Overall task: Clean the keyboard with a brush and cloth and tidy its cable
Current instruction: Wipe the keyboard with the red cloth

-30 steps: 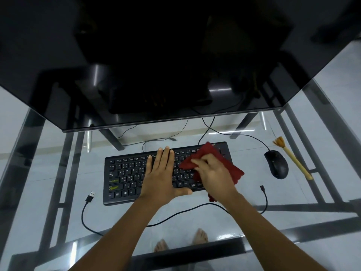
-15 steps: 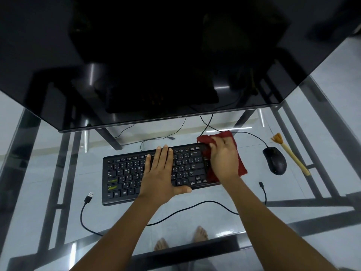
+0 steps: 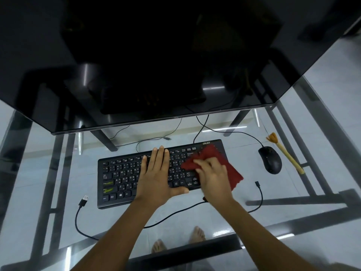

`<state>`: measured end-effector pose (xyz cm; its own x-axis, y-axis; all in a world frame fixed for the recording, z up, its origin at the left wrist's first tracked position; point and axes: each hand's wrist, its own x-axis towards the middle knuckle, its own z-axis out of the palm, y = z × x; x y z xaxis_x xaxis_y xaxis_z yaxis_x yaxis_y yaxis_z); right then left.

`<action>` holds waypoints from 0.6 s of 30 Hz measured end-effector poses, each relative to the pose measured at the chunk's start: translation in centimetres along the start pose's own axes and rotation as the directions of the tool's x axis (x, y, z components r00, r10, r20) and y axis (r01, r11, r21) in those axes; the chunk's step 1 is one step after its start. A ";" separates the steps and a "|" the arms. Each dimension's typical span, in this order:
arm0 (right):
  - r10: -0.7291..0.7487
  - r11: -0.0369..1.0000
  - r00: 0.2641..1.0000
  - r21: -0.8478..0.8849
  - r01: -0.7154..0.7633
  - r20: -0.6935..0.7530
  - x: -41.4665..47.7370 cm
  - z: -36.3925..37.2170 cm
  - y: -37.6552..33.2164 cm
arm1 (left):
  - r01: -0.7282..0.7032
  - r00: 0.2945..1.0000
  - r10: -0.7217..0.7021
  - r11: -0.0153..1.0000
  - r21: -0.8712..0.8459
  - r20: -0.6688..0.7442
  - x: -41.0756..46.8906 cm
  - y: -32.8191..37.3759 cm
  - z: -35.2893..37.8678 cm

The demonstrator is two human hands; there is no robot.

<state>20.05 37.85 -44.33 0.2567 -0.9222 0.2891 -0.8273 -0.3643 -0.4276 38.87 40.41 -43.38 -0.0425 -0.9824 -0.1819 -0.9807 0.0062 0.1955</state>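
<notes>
Keyboard (image 3: 121, 178) bears the flat left hand (image 3: 156, 178); the right hand (image 3: 214, 178) grips the red cloth (image 3: 232, 173).

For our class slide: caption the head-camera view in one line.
Left hand rests flat on the black keyboard while the right hand holds a red cloth against its right-hand keys.

The scene is recorded by a single wide-angle camera worn on the person's head, from which the glass worktop (image 3: 293, 184) is looked at forward and steeply downward. The view is taken from near above: both forearms (image 3: 109, 237) are seen entering from the lower edge of the frame, the keyboard (image 3: 125, 178) is held at the centre, and the dark monitor (image 3: 136, 55) is spread across the whole upper half. Bare feet (image 3: 197, 234) are seen through the glass at the bottom centre.
</notes>
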 end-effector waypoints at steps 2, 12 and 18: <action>-0.211 0.977 0.966 0.019 0.210 0.148 -1.5 -0.4 0.1 | -0.012 1.000 0.012 1.000 -0.006 -0.001 0.1 0.0 0.1; -0.190 0.982 0.972 0.040 0.186 0.142 -2.5 -0.4 -0.3 | -0.016 1.000 0.016 1.000 -0.015 -0.003 0.1 -0.1 0.2; 0.111 0.992 0.994 0.065 -0.112 0.017 1.6 0.0 2.0 | -0.006 1.000 0.007 0.999 -0.044 0.021 0.1 0.2 -0.5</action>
<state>18.83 35.71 -44.70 0.1712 -0.9591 0.2254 -0.8166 -0.2661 -0.5122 38.78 40.26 -42.90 -0.0531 -0.9781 -0.2012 -0.9710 0.0036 0.2391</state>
